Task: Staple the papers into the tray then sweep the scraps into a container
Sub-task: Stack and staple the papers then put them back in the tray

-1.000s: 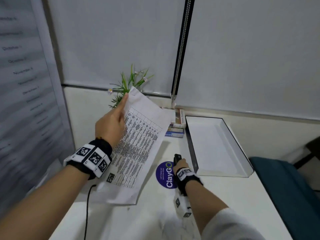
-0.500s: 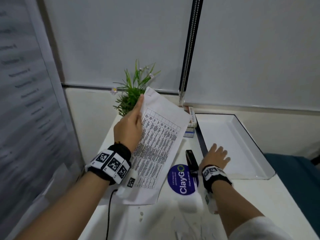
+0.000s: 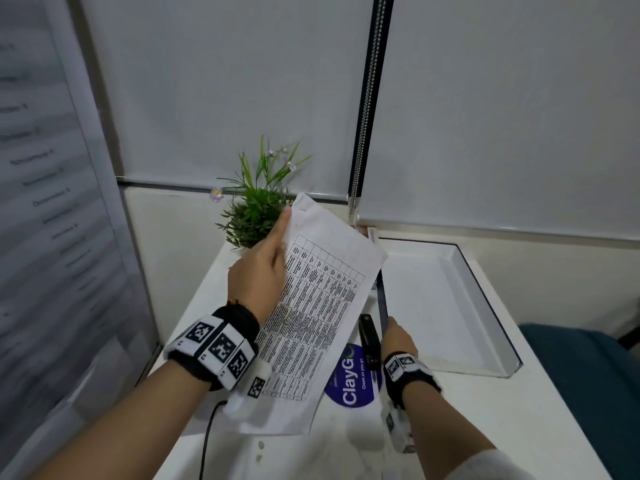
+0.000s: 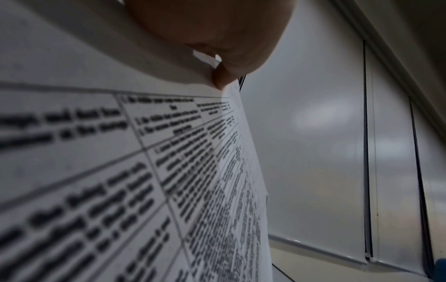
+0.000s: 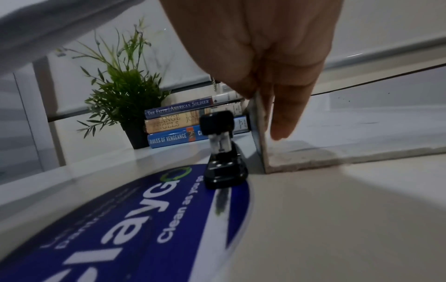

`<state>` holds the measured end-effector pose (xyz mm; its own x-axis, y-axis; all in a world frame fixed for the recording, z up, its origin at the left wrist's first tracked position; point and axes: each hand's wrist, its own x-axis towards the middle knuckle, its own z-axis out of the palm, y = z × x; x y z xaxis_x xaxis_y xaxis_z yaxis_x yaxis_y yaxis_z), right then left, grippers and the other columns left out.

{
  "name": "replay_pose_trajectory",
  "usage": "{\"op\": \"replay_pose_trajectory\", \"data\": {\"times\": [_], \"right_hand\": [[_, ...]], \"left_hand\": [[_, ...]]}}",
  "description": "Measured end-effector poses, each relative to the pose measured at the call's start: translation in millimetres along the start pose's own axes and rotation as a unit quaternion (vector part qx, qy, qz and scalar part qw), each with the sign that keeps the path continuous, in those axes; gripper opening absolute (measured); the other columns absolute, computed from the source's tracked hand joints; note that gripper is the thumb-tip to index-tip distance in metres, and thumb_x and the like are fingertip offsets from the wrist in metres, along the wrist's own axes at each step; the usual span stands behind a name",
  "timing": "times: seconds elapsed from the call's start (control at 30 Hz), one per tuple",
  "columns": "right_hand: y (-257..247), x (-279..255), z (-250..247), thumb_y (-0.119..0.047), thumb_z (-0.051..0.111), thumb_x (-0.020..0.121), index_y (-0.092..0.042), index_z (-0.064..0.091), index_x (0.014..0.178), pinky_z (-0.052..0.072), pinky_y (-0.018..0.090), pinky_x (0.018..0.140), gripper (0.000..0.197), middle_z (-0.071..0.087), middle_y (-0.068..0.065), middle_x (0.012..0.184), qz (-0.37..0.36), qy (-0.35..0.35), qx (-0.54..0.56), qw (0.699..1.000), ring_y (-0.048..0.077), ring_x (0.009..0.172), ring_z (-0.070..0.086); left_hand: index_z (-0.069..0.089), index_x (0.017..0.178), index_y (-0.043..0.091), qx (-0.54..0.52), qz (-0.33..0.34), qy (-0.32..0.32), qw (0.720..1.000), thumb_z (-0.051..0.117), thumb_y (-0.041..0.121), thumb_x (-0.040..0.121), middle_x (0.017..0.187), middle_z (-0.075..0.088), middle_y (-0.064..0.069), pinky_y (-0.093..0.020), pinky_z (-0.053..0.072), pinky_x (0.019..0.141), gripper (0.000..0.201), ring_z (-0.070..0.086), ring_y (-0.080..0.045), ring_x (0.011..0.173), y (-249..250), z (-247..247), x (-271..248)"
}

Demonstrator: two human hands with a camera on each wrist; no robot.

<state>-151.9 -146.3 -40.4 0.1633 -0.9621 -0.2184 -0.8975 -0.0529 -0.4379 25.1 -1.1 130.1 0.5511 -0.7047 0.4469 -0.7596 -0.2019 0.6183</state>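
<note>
— Since half a second ago, is the right hand moving?

— Yes. Its fingers were lying spread and flat inside the tray; now they are curling over the tray's near left corner, thumb outside the wall and fingers inside, so this grip is clamped on the tray. The stapler is standing just beside that hand, on the blue round sticker, and nobody is holding it.

— And the papers?

— The left hand is holding them up above the table, tilted, with the bottom edge hanging near the surface. The thumb is lying along the left margin, and the left wrist view is showing a pinch on the sheets, so that grip is closed on the papers.

— How are they going to handle?

— I am judging them light and floppy. Held by one margin they are bending, and loose sheets can slide apart. A pinch near the corner to be stapled, with the edges squared, seems the safest hold. The tray is looking stiff and light; its wall is giving a good hold.

— What else is around?

— A small green plant behind the papers, a stack of books next to it, and some small scraps on the table near the person.
</note>
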Motion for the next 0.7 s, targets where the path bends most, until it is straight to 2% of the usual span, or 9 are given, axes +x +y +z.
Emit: {"op": "replay_pose_trajectory", "data": {"times": [0.13, 0.27, 0.33, 0.43, 0.47, 0.53, 0.6, 0.67, 0.7], "right_hand": [[10, -13, -35, -0.024, 0.029, 0.101, -0.011, 0.032, 0.143, 0.035, 0.039, 0.106, 0.044, 0.048, 0.016, 0.141, -0.025, 0.012, 0.203, 0.979, 0.032, 0.128, 0.045], [10, -54, -94, -0.039, 0.015, 0.1, -0.008, 0.044, 0.136, 0.041, 0.034, 0.093, 0.055, 0.053, 0.018, 0.135, -0.027, -0.079, 0.495, 0.865, 0.029, 0.116, 0.053], [19, -71, -122, -0.049, 0.012, 0.097, -0.015, 0.036, 0.143, 0.033, 0.036, 0.107, 0.061, 0.046, 0.004, 0.14, -0.025, -0.131, 0.523, 0.842, 0.026, 0.133, 0.041], [52, -75, -138, -0.077, 0.025, 0.075, -0.026, 0.018, 0.149, 0.012, 0.041, 0.119, 0.09, 0.021, -0.008, 0.156, -0.001, -0.135, 0.522, 0.842, 0.017, 0.146, 0.018], [66, -72, -139, -0.077, 0.034, 0.073, -0.027, 0.018, 0.149, 0.01, 0.041, 0.119, 0.092, 0.018, -0.007, 0.157, -0.005, -0.131, 0.533, 0.836, 0.016, 0.146, 0.017], [93, -70, -141, -0.055, 0.056, 0.079, -0.02, 0.029, 0.145, 0.014, 0.043, 0.121, 0.08, 0.029, -0.002, 0.153, -0.02, -0.12, 0.533, 0.837, 0.019, 0.142, 0.028], [119, -65, -142, -0.031, 0.06, 0.078, -0.013, 0.054, 0.124, 0.024, 0.045, 0.117, 0.05, 0.049, 0.006, 0.142, -0.028, -0.113, 0.521, 0.845, 0.025, 0.128, 0.047], [135, -64, -150, -0.011, 0.051, 0.086, -0.005, 0.056, 0.104, 0.036, 0.039, 0.105, 0.019, 0.061, 0.007, 0.124, -0.026, -0.071, 0.514, 0.855, 0.024, 0.106, 0.056], [143, -60, -154, -0.005, 0.047, 0.088, -0.006, 0.057, 0.101, 0.043, 0.04, 0.093, 0.016, 0.063, 0.011, 0.119, -0.018, -0.05, 0.503, 0.863, 0.025, 0.098, 0.057]], "left_hand": [[0.023, 0.144, 0.04, -0.041, 0.005, -0.001, 0.999, 0.04, 0.015, 0.097, 0.051, 0.036, 0.007, -0.023, 0.032, 0.047, 0.056, 0.033, -0.009, 0.045, 29, 10, 1], [0.025, 0.145, 0.037, -0.134, -0.01, 0.011, 0.991, 0.039, 0.016, 0.098, 0.073, 0.057, 0.004, -0.025, 0.041, 0.065, 0.054, 0.042, -0.012, 0.055, 69, 23, 11], [0.025, 0.146, 0.032, -0.196, -0.026, 0.016, 0.98, 0.038, 0.013, 0.098, 0.09, 0.054, 0.018, -0.021, 0.04, 0.076, 0.053, 0.038, 0.004, 0.061, 87, 34, 19], [0.026, 0.147, 0.029, -0.259, -0.078, 0.031, 0.962, 0.036, 0.009, 0.098, 0.078, 0.038, 0.03, -0.005, 0.032, 0.062, 0.054, 0.031, 0.013, 0.064, 106, 52, 26], [0.027, 0.147, 0.029, -0.277, -0.101, 0.035, 0.955, 0.035, 0.008, 0.098, 0.073, 0.036, 0.028, -0.003, 0.032, 0.057, 0.054, 0.034, 0.01, 0.063, 111, 59, 26], [0.026, 0.147, 0.028, -0.329, -0.142, 0.036, 0.933, 0.034, 0.004, 0.098, 0.081, 0.046, 0.029, -0.008, 0.042, 0.058, 0.055, 0.048, -0.002, 0.07, 123, 70, 23], [0.023, 0.149, 0.022, -0.365, -0.166, 0.013, 0.916, 0.033, 0.002, 0.099, 0.113, 0.056, 0.016, -0.013, 0.047, 0.077, 0.055, 0.049, -0.007, 0.098, 133, 79, 21], [0.012, 0.151, 0.016, -0.358, -0.187, -0.049, 0.913, 0.035, 0.005, 0.099, 0.135, 0.041, 0.008, -0.01, 0.035, 0.097, 0.058, 0.04, -0.009, 0.123, 133, 93, 20], [0.006, 0.152, 0.015, -0.351, -0.204, -0.088, 0.91, 0.038, 0.008, 0.099, 0.147, 0.034, 0.002, -0.02, 0.032, 0.109, 0.062, 0.036, -0.016, 0.133, 129, 101, 19]]}}
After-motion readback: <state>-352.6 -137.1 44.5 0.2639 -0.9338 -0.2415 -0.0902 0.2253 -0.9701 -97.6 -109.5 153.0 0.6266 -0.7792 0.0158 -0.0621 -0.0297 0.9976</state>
